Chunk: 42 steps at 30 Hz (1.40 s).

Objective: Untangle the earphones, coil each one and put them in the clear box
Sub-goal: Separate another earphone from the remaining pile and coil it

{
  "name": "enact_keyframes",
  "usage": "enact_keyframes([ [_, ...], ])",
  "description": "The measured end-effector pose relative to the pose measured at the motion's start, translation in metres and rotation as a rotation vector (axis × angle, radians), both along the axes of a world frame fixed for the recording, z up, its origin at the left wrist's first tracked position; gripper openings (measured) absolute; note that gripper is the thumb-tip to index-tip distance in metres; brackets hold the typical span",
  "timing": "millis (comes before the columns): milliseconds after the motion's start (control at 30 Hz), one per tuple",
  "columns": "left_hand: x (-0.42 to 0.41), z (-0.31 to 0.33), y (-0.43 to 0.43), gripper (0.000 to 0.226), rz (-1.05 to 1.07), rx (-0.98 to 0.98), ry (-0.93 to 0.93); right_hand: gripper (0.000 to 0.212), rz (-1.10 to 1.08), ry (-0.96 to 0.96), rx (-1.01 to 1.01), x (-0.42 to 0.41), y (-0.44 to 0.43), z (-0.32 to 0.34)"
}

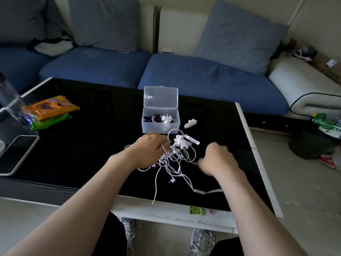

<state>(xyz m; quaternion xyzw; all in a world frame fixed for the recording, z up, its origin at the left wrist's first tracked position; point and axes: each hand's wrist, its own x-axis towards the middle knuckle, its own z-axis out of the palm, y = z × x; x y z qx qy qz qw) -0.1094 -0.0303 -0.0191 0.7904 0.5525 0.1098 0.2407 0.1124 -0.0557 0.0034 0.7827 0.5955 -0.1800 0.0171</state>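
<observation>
1. Plainly, the step in hand is the untangling. The left hand (150, 151) grips a bunch of strands at the left side of the white earphones (175, 161). They lie knotted on the black table (88, 145) at mid-frame, just below the clear box (160, 127).
2. The right hand (218, 159) is blurred, with curled fingers, beside the right of the knot. I cannot tell whether it pinches a cord.
3. To do this well, I judge the left hand should anchor the bunch. The other should find a free bud or plug and feed it back through the loops. Pulling the hands apart would likely tighten the knot.
4. The box stands open with its lid upright and holds a few coiled sets. It is close behind the knot, so the carry is short.
5. One cord trails to the near white rim at lower centre and could slip off. Another runs under the right forearm and may snag.
6. Bare tabletop lies left of the knot, before the phone (18, 154) and snack packets (49, 109). On the right, a white clip (191, 123) and the table's right edge crowd the space.
</observation>
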Motion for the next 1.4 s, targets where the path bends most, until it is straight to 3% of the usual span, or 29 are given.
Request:
enact_keyframes([
  [67, 0.002, 0.002, -0.001, 0.027, -0.024, 0.013, 0.003, 0.021, 0.145, 0.011, -0.034, -0.009, -0.003, -0.001],
  [133, 0.003, 0.002, -0.001, 0.026, -0.039, 0.015, 0.003, 0.035, 0.217, 0.237, 0.128, -0.019, -0.002, 0.003],
  [233, 0.005, -0.001, -0.001, 0.025, -0.053, 0.021, -0.004, 0.056, 0.160, 0.563, 0.335, -0.032, -0.001, 0.012],
  [367, 0.006, -0.002, 0.000, 0.025, -0.049, 0.041, -0.010, 0.031, 0.296, 0.307, 0.304, -0.036, -0.005, 0.008],
  [400, 0.006, -0.001, 0.000, 0.026, -0.046, 0.040, -0.013, 0.034, 0.335, 0.262, 0.276, -0.036, -0.005, 0.007],
  [500, 0.005, -0.001, -0.001, 0.025, -0.051, 0.034, -0.017, 0.049, 0.357, 0.371, 0.146, -0.035, -0.002, 0.001],
  [567, 0.005, -0.002, -0.001, 0.024, -0.059, 0.032, -0.005, 0.045, 0.351, 0.457, 0.125, -0.032, 0.001, -0.003],
  [733, 0.001, -0.001, 0.000, 0.025, -0.088, 0.007, -0.020, 0.032, 0.389, 0.529, 0.216, -0.023, 0.009, -0.012],
  [867, -0.004, -0.006, 0.002, 0.009, -0.168, -0.066, -0.024, 0.022, 0.346, 0.653, 0.354, -0.018, 0.014, -0.010],
  [1000, -0.006, -0.014, 0.006, 0.015, -0.151, -0.098, 0.052, 0.026, 0.169, 1.015, 0.422, -0.020, 0.013, -0.001],
  [1167, -0.009, -0.018, 0.005, 0.030, -0.108, -0.193, 0.189, 0.030, -0.357, 1.923, 0.405, -0.022, 0.013, 0.023],
  [1233, -0.010, -0.018, 0.005, 0.039, -0.079, -0.237, 0.228, 0.028, -0.550, 2.089, 0.420, -0.018, 0.012, 0.030],
  [1300, -0.011, -0.020, 0.006, 0.044, -0.048, -0.248, 0.249, 0.025, -0.688, 2.061, 0.502, -0.014, 0.010, 0.031],
  [1333, -0.011, -0.020, 0.007, 0.046, -0.027, -0.252, 0.279, 0.020, -0.723, 1.932, 0.583, -0.012, 0.009, 0.031],
  [1400, -0.011, -0.021, 0.007, 0.050, 0.006, -0.244, 0.366, 0.017, -0.637, 1.420, 0.826, -0.004, 0.009, 0.027],
])
